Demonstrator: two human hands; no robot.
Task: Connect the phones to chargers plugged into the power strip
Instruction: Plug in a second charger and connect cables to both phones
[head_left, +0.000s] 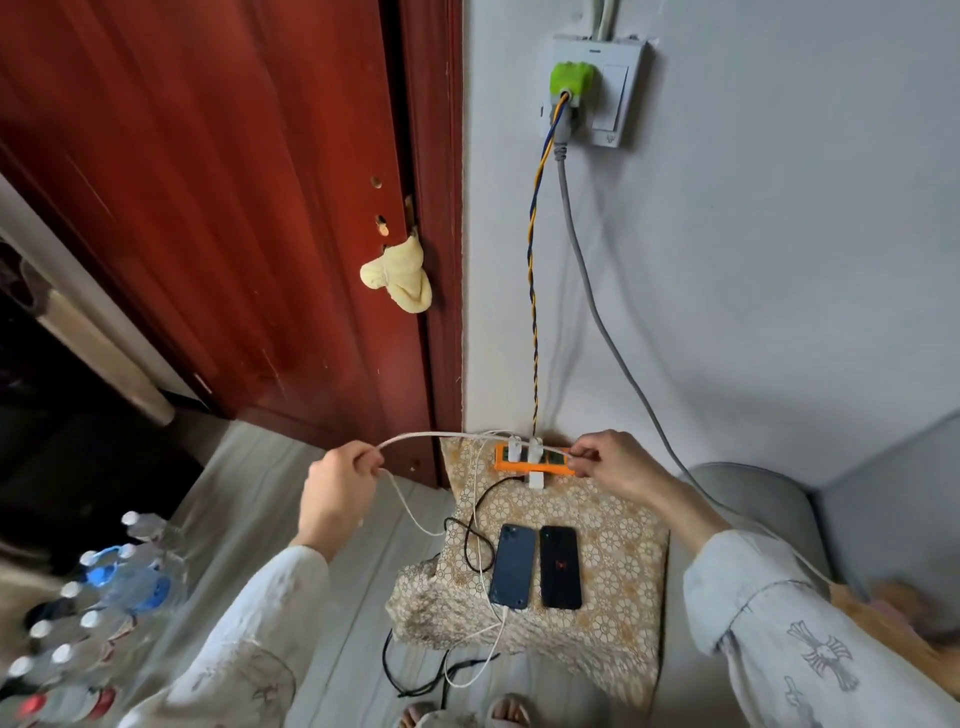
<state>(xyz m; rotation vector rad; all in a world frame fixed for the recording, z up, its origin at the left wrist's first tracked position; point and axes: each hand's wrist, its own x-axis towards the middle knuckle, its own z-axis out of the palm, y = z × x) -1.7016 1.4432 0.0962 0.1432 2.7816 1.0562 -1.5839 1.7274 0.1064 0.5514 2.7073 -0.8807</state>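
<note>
On the cushion (613, 525), the blue phone (513, 566) was cabled; the black phone (560, 566) beside it was not. At the strip (532, 460), your right hand (605, 462) pinched a white cable (431, 437); your left hand (340, 478) gripped its slack.

Grey wall (753, 260) beside a red-brown wooden door (208, 182), pale floor (332, 649) below, soft daylight, grey seat (753, 499) at right.

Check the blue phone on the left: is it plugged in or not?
Plugged in: a white cable meets the bottom edge of the blue phone. The black phone beside it shows no cable.
</note>
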